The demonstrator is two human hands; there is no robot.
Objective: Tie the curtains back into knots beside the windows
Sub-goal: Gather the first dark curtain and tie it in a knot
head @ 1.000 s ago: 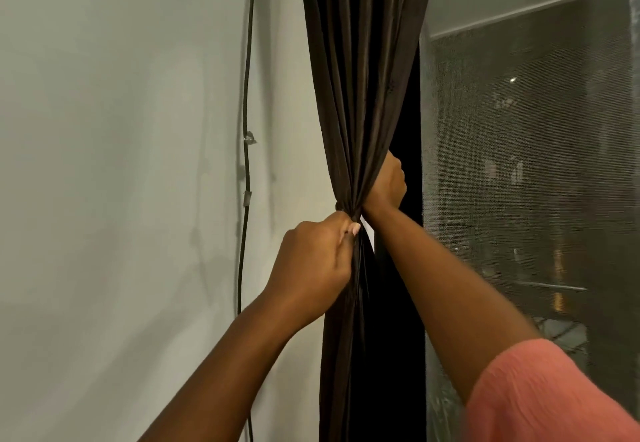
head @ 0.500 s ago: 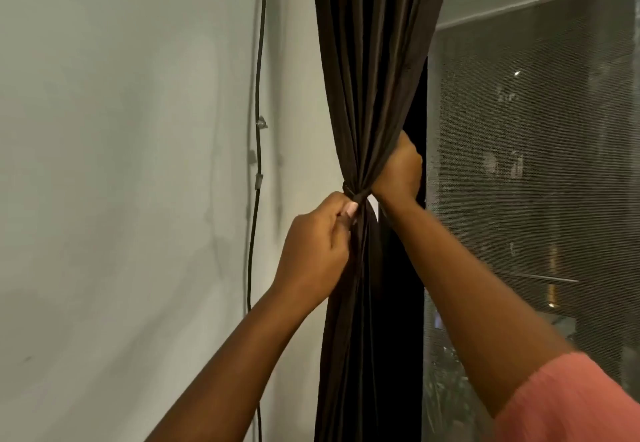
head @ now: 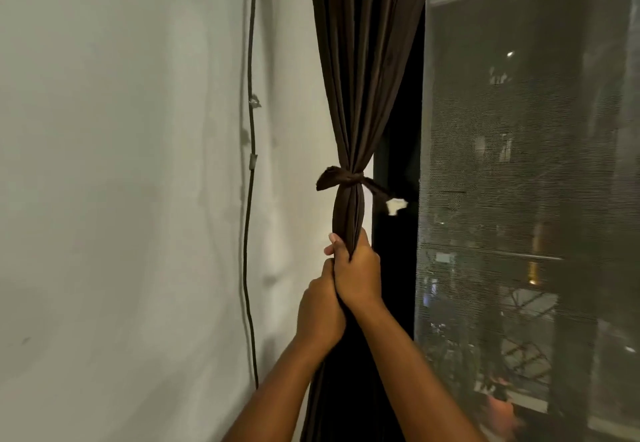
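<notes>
A dark brown curtain (head: 360,61) hangs gathered between the white wall and the window. A brown tie band (head: 343,178) is knotted around it at mid height, one end sticking out left, the other trailing right to a white tip (head: 396,205). Below the knot my right hand (head: 356,268) grips the bunched curtain. Directly under it my left hand (head: 320,310) grips the same bundle, touching the right hand. The curtain's lower part is hidden behind my forearms.
A dark cable (head: 251,199) runs down the white wall (head: 121,199) left of the curtain, held by small clips. To the right is a window (head: 519,199) covered with a mesh screen, with night lights outside. A black window frame (head: 398,112) stands behind the curtain.
Both hands have left the tie band and dropped down the curtain; they now grip the bundle below the knot, one above the other. The knotted band is now exposed.
</notes>
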